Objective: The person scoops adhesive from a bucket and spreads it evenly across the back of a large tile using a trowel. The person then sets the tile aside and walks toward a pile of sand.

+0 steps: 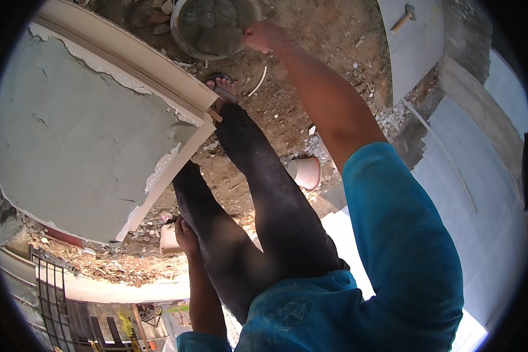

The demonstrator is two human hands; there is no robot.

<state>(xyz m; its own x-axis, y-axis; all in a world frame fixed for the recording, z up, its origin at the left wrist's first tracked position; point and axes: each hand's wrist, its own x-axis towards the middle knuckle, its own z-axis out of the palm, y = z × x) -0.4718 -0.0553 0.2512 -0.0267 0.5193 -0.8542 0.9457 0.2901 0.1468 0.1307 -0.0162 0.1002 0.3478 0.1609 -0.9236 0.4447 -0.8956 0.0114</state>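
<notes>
My right hand (264, 37) is at the right rim of a round bucket (176, 33) of wet grey mortar (215, 15). Its fingers are curled at the end of a flat, mortar-coated tool, apparently a trowel (220, 42), lying in the mix; the handle is hidden by the hand. My left hand (186, 237) rests against the side of my left leg near the knee, holding nothing visible; some fingers are hidden. To the left is a slab surface (83, 127) spread with grey mortar, edged by pale boards (171, 176) and a moulded strip (127, 55), with a rough white margin.
A hammer (405, 20) lies on a pale panel (416, 57) at upper right. A pinkish bucket (307, 173) lies tipped over beyond my right leg. A pale block (170, 240) is beside my left hand. Rubble and a curved white strip (258, 82) lie on the dirt. Metal bars (50, 286) stand lower left.
</notes>
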